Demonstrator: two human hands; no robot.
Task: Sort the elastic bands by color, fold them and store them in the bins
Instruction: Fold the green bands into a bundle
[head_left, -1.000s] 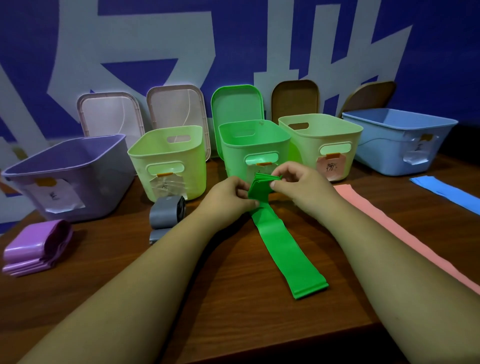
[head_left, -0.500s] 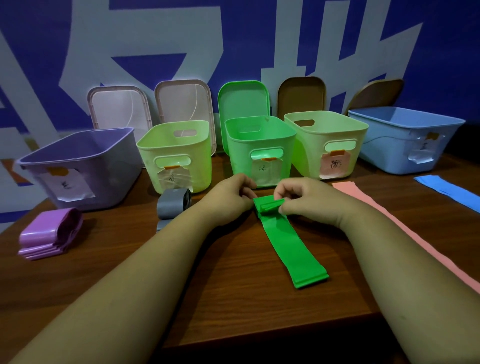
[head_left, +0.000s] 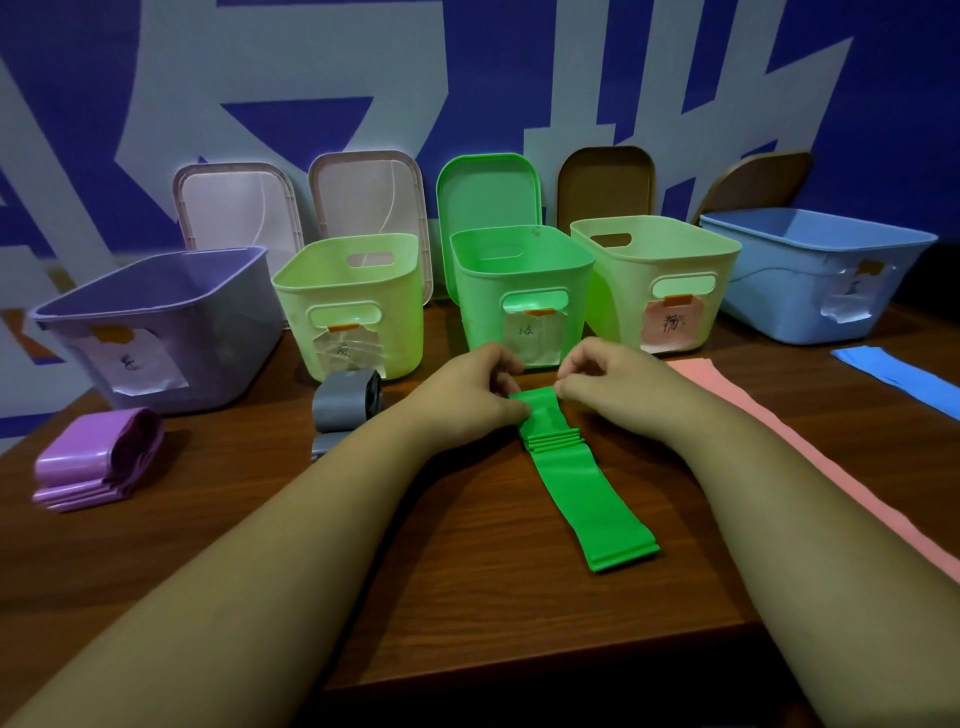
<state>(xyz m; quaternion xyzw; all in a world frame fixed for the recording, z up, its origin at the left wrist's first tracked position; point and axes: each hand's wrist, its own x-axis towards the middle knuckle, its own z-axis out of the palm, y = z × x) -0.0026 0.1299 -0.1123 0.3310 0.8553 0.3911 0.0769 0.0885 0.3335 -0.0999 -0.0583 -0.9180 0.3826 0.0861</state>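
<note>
Both hands are on the green band (head_left: 587, 499), mid table (head_left: 260, 530), right in front of the green bin (head_left: 519, 275). Left hand (head_left: 467, 397) has its fingers curled and pinches the far, folded end from the left. Right hand (head_left: 618, 389) pinches the same end from the right, fingers curled too. That end is stacked in several layers w/ the fold edges showing. The rest of the band lies flat on the wood and runs toward the near edge, angled a bit to the right.

Other stuff: five open bins in a row at the back. Purple bin (head_left: 171, 322) on the left, then a pale green bin (head_left: 353, 291), the green one, a second pale green bin (head_left: 654, 270), and a blue bin (head_left: 810, 270) far right. Each has a paper label on the front, can't read them tbh. Lids (head_left: 239, 213) lean on the wall behind.

A folded purple band (head_left: 93, 462) sits far left in front of the purple bin. A rolled gray band (head_left: 343, 405) sits just beside the left forearm. A pink band (head_left: 779, 431) lies flat along the right side, partly under the right arm. A blue band (head_left: 893, 374) lies near the blue bin.
</note>
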